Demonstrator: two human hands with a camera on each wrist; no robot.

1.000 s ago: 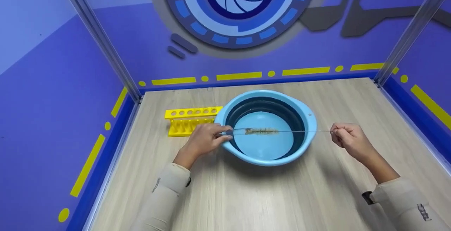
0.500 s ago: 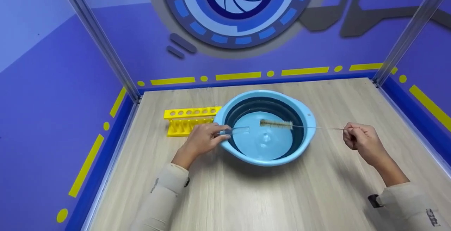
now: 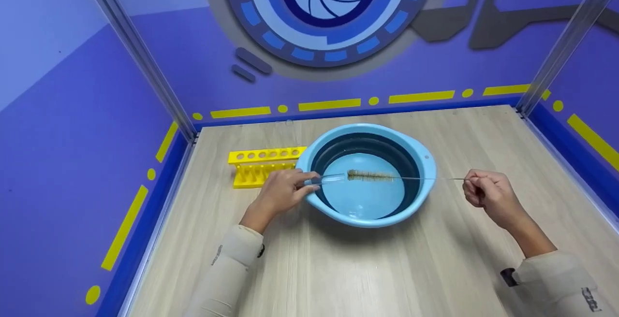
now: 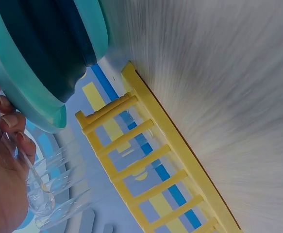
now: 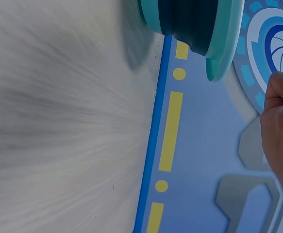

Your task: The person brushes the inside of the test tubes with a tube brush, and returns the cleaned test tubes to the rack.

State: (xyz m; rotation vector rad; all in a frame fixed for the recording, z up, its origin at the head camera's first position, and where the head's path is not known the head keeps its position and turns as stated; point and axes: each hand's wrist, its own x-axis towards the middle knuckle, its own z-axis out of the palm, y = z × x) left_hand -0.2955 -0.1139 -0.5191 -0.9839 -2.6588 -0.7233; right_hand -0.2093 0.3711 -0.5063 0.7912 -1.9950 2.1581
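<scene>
While I am watching from afar through the head view, my left hand (image 3: 285, 190) is pinching a clear test tube (image 3: 331, 179) over the left part of a blue basin (image 3: 425, 168) at mid-frame, the tube pointing right. My right hand (image 3: 493, 195), at centre right, is gripping the thin wire stem of a bristled brush (image 3: 372, 176), so the hands are holding well apart, each clamped on its own thing. The bristles are hanging over the basin, their tip right by the tube's right end; I cannot tell whether they are touching. Left of the basin, a yellow rack (image 3: 267, 161) is standing on the wood-grain surface (image 3: 358, 268); in the left wrist view, clear tubes (image 4: 66, 209) are showing faintly at lower left.
</scene>
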